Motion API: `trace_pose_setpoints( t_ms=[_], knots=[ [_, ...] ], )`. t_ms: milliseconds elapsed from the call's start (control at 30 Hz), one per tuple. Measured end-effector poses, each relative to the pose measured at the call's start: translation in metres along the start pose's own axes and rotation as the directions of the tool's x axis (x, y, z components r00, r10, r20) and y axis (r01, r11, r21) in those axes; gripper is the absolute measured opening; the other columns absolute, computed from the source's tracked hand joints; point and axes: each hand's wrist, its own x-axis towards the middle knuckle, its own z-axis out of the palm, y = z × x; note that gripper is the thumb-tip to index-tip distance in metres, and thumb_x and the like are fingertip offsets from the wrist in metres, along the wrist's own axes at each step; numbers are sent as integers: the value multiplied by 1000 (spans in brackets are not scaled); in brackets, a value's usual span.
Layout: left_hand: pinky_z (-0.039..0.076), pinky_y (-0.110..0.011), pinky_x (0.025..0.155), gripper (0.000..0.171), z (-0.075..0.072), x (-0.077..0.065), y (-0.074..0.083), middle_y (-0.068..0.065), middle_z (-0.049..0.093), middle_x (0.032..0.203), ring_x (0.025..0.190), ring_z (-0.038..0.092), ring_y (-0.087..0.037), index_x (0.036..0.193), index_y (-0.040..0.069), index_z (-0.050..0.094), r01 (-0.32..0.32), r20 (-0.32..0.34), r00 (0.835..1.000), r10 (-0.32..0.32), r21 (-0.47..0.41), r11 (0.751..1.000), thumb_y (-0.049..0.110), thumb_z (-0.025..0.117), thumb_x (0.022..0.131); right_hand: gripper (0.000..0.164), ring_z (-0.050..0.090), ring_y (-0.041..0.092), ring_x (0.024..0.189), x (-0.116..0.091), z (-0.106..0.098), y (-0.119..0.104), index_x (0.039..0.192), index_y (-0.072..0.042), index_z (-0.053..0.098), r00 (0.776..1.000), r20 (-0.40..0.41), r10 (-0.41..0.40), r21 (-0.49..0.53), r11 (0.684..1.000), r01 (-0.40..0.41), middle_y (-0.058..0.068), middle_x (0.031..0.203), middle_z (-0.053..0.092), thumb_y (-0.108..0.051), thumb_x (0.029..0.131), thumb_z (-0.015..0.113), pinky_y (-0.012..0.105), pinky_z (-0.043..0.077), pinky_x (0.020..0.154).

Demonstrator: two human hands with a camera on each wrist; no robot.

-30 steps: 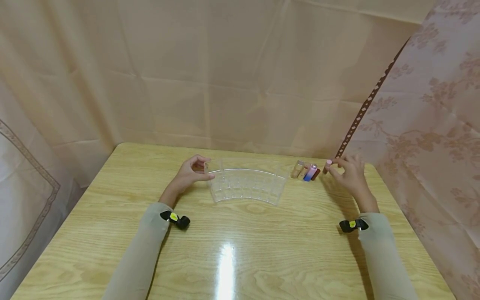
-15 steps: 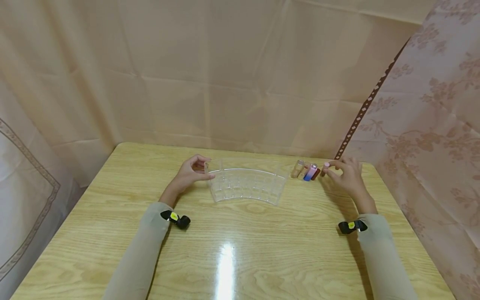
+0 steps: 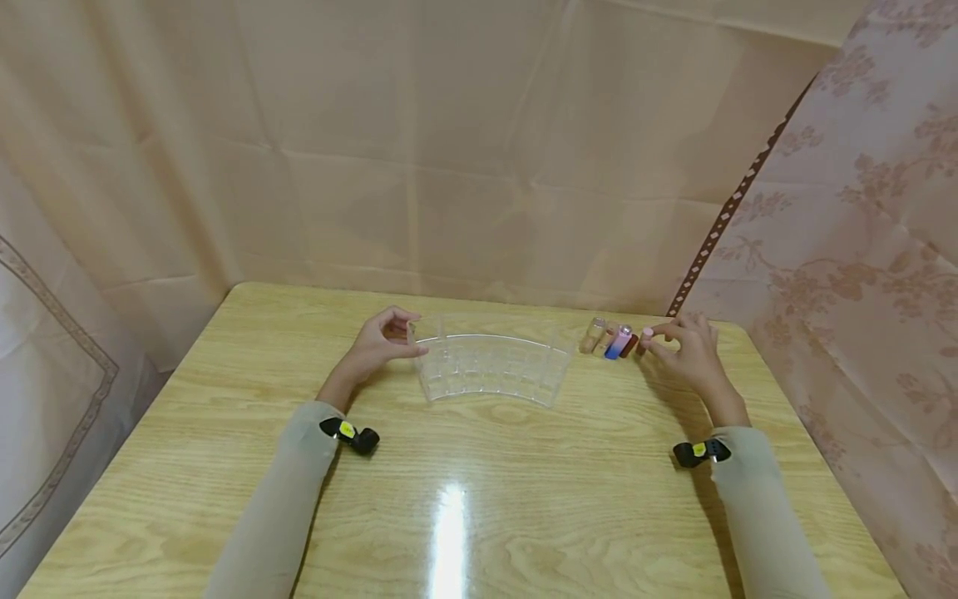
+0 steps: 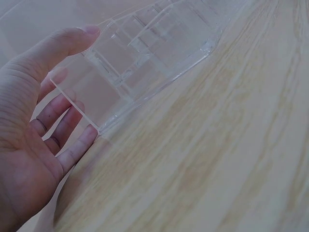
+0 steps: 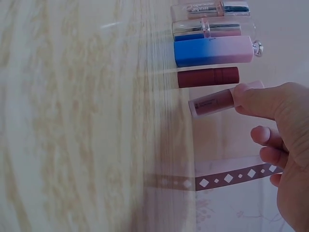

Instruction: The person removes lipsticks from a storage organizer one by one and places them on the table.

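Note:
A clear, curved acrylic organizer (image 3: 494, 366) with several small compartments stands on the table. My left hand (image 3: 374, 341) grips its left end; in the left wrist view the thumb (image 4: 72, 41) lies over the front and the fingers sit behind the side wall. Between thumb and fingertips, my right hand (image 3: 692, 353) pinches the pink cap of a lip gloss tube (image 5: 212, 102), slightly tilted. Beside it stands a dark red lipstick (image 5: 207, 77), then a blue-and-pink lipstick (image 5: 212, 51) with a jewelled knob, and two clear-cased tubes, one being this clear tube (image 5: 207, 9).
The lipsticks line up near the back edge of the wood-grain table (image 3: 524, 499), right of the organizer. Behind the table hangs a beige curtain (image 3: 479, 166). A floral cloth (image 3: 861, 249) with a brown patterned border hangs at the right.
My right hand has moved a little left, bringing the lip gloss tube closer to the dark red lipstick. My left hand and the organizer have stayed in place.

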Motion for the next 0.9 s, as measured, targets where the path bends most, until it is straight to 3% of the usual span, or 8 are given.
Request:
trace_pose_setpoints(
  t_ms=[267, 633, 900],
  knots=[
    [52, -21, 84, 60, 1, -1, 1, -25, 59, 114, 96, 59, -18, 132, -5, 57, -23, -19, 1000, 23, 10, 1000, 1, 84, 80, 21, 39, 38, 99, 1, 5, 3, 100, 3, 75, 1000, 21, -1, -15, 1000, 1, 18, 84, 55, -9, 84, 82, 54, 21, 84],
    [50, -19, 84, 60, 0, 1, -1, -32, 56, 123, 104, 58, -30, 135, -2, 57, -10, -7, 1000, 10, 0, 1000, 1, 84, 81, 22, 41, 42, 104, -1, 3, 3, 101, 4, 75, 999, 26, 30, -13, 999, -30, 19, 82, 55, -10, 85, 81, 57, 23, 84],
    [50, -18, 83, 63, 1, -2, 6, -36, 54, 122, 102, 58, -30, 136, -8, 54, 3, 2, 1000, -3, 1, 1000, -2, 83, 80, 20, 40, 42, 102, -2, 3, 4, 98, 6, 73, 999, 34, 19, -9, 1000, -18, 19, 83, 55, -7, 85, 80, 56, 22, 82]
  ],
)
